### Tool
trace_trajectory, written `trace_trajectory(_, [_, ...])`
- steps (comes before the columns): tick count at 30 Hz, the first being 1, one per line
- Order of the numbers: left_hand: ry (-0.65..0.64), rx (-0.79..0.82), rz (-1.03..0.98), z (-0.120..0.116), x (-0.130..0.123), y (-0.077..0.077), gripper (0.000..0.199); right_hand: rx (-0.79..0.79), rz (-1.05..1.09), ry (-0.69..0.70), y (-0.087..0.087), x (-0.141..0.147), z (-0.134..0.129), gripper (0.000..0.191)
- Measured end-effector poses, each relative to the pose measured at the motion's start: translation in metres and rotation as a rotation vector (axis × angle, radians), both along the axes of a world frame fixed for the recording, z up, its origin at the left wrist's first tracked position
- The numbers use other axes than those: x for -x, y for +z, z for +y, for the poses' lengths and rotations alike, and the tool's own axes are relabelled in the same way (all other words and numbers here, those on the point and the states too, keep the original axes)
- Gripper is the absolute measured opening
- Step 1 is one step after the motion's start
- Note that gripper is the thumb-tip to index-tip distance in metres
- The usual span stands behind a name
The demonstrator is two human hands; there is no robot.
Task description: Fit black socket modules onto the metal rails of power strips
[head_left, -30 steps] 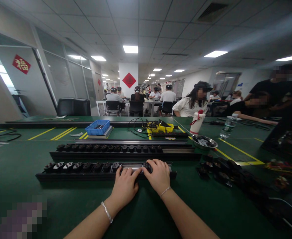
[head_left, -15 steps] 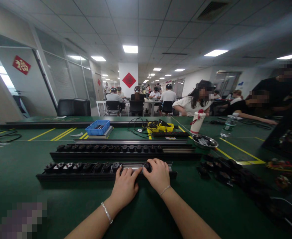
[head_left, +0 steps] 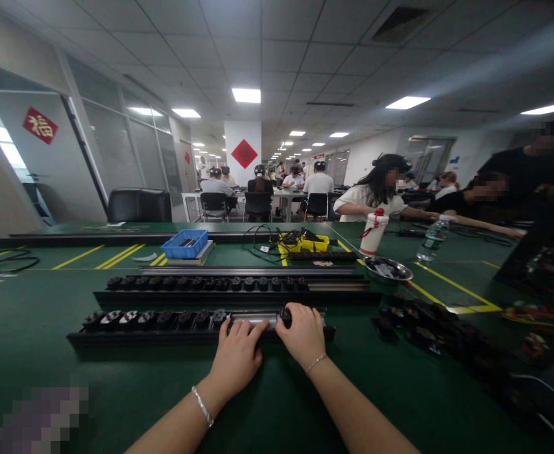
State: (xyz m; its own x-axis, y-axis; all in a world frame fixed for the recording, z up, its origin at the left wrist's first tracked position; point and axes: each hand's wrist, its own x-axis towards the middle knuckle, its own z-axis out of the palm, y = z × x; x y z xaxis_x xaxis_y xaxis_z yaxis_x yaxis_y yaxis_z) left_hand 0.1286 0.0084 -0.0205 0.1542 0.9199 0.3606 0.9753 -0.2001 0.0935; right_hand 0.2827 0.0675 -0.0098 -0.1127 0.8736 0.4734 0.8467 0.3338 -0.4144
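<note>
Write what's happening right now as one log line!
left hand: on front rail | right hand: gripping black block | behind: back rail, blue box | farther right: bowl, water bottle

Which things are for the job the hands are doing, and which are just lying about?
For the job:
near rail, under the left hand
black piece, at the right hand
loose black pieces, probably

Just there, seemingly:
water bottle
white flask
black chair

The basket point(head_left: 184, 244) lies behind the rails, left of the bowl point(head_left: 387, 270) and bottle point(head_left: 432, 239).
</note>
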Motion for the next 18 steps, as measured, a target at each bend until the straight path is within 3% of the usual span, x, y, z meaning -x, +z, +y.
trace_trajectory(18, [-0.004, -0.013, -0.003, 0.0017, 0.0013, -0.0039, 0.052, 0.092, -0.066, -0.099, 0.0059, 0.0049, -0.0003, 0.019])
